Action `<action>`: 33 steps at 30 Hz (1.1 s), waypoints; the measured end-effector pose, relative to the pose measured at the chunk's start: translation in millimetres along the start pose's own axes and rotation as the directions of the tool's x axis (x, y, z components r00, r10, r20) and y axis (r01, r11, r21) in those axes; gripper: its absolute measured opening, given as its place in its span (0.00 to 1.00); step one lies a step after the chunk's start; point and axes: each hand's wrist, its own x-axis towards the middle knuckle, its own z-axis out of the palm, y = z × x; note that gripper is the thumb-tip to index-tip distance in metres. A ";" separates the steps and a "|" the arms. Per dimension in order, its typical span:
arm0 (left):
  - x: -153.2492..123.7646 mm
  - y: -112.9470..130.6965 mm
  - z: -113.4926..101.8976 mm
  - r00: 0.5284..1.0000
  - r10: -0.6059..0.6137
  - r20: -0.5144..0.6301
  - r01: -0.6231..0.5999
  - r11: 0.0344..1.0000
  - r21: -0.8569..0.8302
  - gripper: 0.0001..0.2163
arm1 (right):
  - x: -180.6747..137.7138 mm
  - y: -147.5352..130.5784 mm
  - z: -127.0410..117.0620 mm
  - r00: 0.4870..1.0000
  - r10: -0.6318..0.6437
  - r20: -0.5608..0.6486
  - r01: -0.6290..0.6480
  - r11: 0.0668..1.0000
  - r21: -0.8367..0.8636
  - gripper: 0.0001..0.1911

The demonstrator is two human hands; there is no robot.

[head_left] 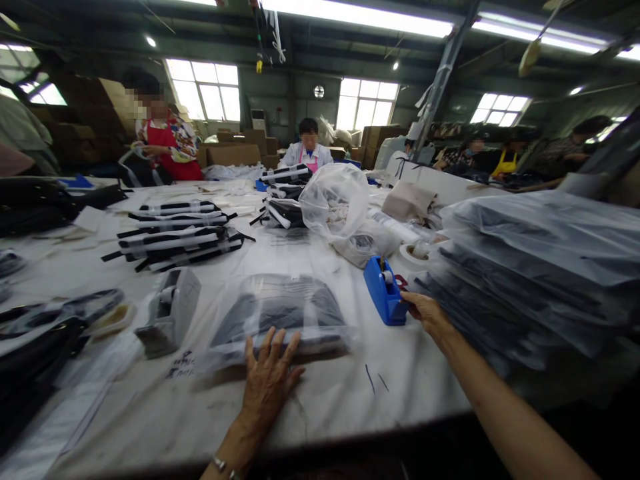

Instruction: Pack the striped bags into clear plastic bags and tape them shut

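My left hand [270, 373] lies flat with fingers spread on the near edge of a clear plastic bag holding a folded dark garment [280, 317], which rests on the white table [320, 400]. My right hand [423, 310] reaches to the blue tape dispenser [384, 291] and touches its near end; the fingertips are curled at the dispenser and I cannot make out whether they pinch tape.
A tall stack of bagged dark garments [540, 267] sits at the right. A grey tape dispenser [170, 313] stands left of the bag. Striped folded garments [180, 233] and a crumpled clear bag [340, 207] lie farther back. Other people work across the table.
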 end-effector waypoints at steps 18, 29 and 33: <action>-0.4 0.3 2.1 1.000 -0.013 0.010 0.013 1.000 -0.001 0.22 | -48.7 15.1 -10.9 0.994 0.110 -0.016 -0.106 0.981 0.163 0.15; 1.0 0.8 1.3 1.000 -0.004 -0.016 0.004 1.000 -0.002 0.22 | -24.6 -11.8 -6.8 0.995 -0.019 -0.094 0.030 0.993 0.117 0.28; 1.1 1.6 -0.1 1.000 -0.006 0.003 0.006 1.000 -0.005 0.22 | -13.5 -18.9 11.8 0.991 -0.063 -0.116 0.073 0.993 0.088 0.27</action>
